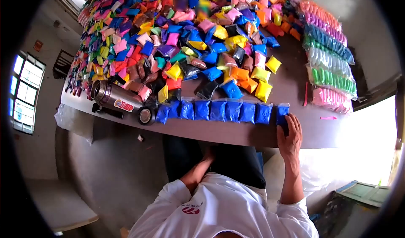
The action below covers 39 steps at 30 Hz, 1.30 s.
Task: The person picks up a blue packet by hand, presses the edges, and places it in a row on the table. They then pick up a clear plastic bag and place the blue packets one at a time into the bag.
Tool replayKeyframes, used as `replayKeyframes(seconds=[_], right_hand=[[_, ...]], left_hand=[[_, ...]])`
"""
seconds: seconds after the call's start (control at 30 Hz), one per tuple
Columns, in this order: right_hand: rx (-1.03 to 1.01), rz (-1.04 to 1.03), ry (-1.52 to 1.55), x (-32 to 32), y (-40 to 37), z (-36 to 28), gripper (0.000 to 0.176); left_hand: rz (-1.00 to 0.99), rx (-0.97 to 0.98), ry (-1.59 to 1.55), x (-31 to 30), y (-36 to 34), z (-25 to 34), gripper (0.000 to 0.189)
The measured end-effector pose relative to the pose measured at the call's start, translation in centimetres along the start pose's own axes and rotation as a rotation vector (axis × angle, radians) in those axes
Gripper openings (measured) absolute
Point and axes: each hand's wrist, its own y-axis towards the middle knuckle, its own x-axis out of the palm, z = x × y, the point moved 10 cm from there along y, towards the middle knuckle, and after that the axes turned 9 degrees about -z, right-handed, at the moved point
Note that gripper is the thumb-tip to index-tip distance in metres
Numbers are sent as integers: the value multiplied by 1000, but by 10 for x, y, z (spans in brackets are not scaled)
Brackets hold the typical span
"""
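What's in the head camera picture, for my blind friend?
A person's right hand rests on the end blue packet of a row along the table edge, before a huge heap of colourful packets. The left hand rests below.

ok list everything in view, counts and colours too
blue packets: about nine, blue, in a row along the table's near edge
loose packets: too many to count, mixed colours, piled across the table
packed rows: six, orange, purple, blue, whitish, green, pink, table's right side
metal cylinder: one, silver, lying at the blue row's left end
table: one, brown, under everything
left hand: one, bare, below the table edge by the lap
right hand: one, bare, fingers on the right-end packet
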Motion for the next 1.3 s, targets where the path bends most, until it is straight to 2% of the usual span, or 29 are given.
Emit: replayKeyframes(seconds=[0.13, 0.23, 0.3, 0.33, 0.4, 0.5, 0.63, 0.7, 0.73, 0.8, 0.83, 0.9, 0.97, 1.03, 1.1, 1.17, 1.27, 1.3], right_hand=[[14, -33, -29, 4, 6, -14, 34], [-7, 40, -152, -5, 12, -25, 31], [-26, 75, -138, -12, 25, -40, 28], [-44, 15, -62, -11, 33, -52, 27], [-82, -82, 79, 0, 50, -79, 25], [-171, -277, 172, 28, 74, -134, 28], [-491, -332, 196, 67, 106, -212, 28], [-663, -175, 86, 75, 134, -249, 27], [-641, -172, 168, 87, 157, -256, 28], [-623, -85, 246, 100, 202, -275, 29], [-625, -5, 242, 102, 222, -285, 30], [-649, 85, 195, 110, 265, -303, 28], [-550, 161, 114, 124, 304, -306, 33], [-446, 147, 48, 137, 331, -305, 33], [-366, 100, 35, 156, 354, -299, 31], [-338, -107, -108, 190, 373, -291, 27], [-356, 14, 29, 167, 376, -286, 24], [-353, 77, 95, 150, 374, -285, 25]], left_hand=[[26, 53, 61, 7, -1, -9, 29], [36, 94, 106, 12, 4, -24, 29], [60, 482, 677, 37, 7, -17, 17], [64, 485, 665, 57, 23, -56, 17], [190, 693, 1006, 109, 44, -108, 9], [66, 636, 888, 46, -6, -5, 10], [228, 595, 797, 28, -11, 17, 11], [247, 635, 412, 17, -7, 6, 22], [247, 626, 411, 20, -8, 7, 22], [38, 56, -305, 24, 15, -47, 30], [43, 50, -307, 18, 13, -44, 30], [-86, -66, -439, 19, 11, -44, 34], [-93, -81, -483, 10, 9, -36, 33], [-94, -98, -522, 6, 4, -34, 33], [14, 58, -495, -13, 2, -19, 35], [25, 26, -507, -17, -1, -24, 35], [20, -24, -534, -19, -4, -28, 34], [-54, -125, -575, -13, -3, -35, 35]])
